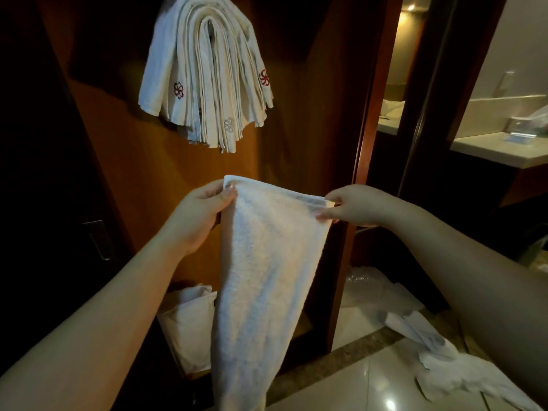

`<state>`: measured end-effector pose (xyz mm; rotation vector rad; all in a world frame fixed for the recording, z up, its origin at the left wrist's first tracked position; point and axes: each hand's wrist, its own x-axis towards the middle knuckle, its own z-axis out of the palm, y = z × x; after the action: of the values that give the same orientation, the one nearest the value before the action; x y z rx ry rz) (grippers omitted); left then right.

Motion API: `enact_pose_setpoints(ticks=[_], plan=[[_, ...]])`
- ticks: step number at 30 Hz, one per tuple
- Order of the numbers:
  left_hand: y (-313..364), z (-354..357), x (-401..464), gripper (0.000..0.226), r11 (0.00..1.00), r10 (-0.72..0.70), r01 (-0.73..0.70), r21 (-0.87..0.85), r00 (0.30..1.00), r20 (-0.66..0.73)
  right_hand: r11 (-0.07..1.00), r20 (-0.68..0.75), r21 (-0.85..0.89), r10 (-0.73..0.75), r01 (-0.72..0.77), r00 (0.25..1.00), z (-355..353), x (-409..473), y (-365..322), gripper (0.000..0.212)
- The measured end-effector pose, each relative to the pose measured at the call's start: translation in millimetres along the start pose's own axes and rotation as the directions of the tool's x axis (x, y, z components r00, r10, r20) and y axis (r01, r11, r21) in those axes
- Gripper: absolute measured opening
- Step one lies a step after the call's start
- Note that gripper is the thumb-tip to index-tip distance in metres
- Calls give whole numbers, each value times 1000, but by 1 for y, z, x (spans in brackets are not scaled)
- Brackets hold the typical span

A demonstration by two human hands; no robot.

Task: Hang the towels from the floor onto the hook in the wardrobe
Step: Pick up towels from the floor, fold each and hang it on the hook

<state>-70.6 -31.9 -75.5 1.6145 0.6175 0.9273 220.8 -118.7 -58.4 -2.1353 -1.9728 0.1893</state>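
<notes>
**Holding a towel up before the wardrobe**

Stretching its top edge between them, the left hand (201,209) and right hand (353,206) each pinch a corner of a white towel (267,277), which hangs down in front of the wardrobe (133,161). Above, a bundle of hung towels (207,72) drapes inside. Lower right, more crumpled towels (444,363) lie on the floor (355,387).

A hotel room: wooden wardrobe (142,161), monogrammed towels (204,69), bathroom counter (501,149) alongside.
</notes>
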Motion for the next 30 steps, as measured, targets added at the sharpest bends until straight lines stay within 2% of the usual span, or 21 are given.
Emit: enact_pose_setpoints(ticks=[3, 6, 9, 12, 14, 16, 19, 21, 23, 26, 30], plan=[[-6, -10, -2, 29, 999, 8, -8, -35, 1000, -18, 989, -169, 117, -69, 90, 983, 1, -4, -4, 23], [-10, -16, -3, 24, 998, 47, -52, -42, 993, -110, 951, -331, 242, -107, 194, 938, 8, -10, -14, 19], [-13, -18, -2, 20, 996, 78, -85, -33, 982, -171, 851, -437, 454, -44, 263, 899, 21, -13, -24, 11], [-16, -19, 0, 18, 992, 89, -104, -66, 976, -201, 678, -431, 674, 40, 293, 901, 29, -11, -29, 23], [-19, -19, 1, 19, 991, 98, -113, -77, 979, -178, 610, -358, 752, 60, 250, 932, 31, -7, -29, 18], [-20, -18, 0, 20, 990, 102, -115, -78, 983, -152, 600, -347, 764, 74, 236, 935, 32, -5, -28, 12], [-17, -17, -2, 26, 989, 107, -121, -86, 982, -155, 659, -445, 704, 121, 263, 887, 30, -5, -30, 32], [-14, -15, -3, 26, 987, 123, -138, -86, 979, -165, 711, -535, 635, 122, 302, 836, 28, -9, -37, 32], [-13, -14, -4, 27, 986, 132, -147, -82, 976, -171, 697, -604, 618, 124, 364, 788, 28, -12, -46, 22], [-14, -12, -5, 28, 985, 128, -146, -88, 975, -183, 676, -661, 617, 170, 402, 731, 29, -18, -57, 24], [-19, -9, -7, 28, 982, 181, -190, -14, 953, -242, 636, -676, 632, 173, 443, 716, 32, -23, -60, 22]])
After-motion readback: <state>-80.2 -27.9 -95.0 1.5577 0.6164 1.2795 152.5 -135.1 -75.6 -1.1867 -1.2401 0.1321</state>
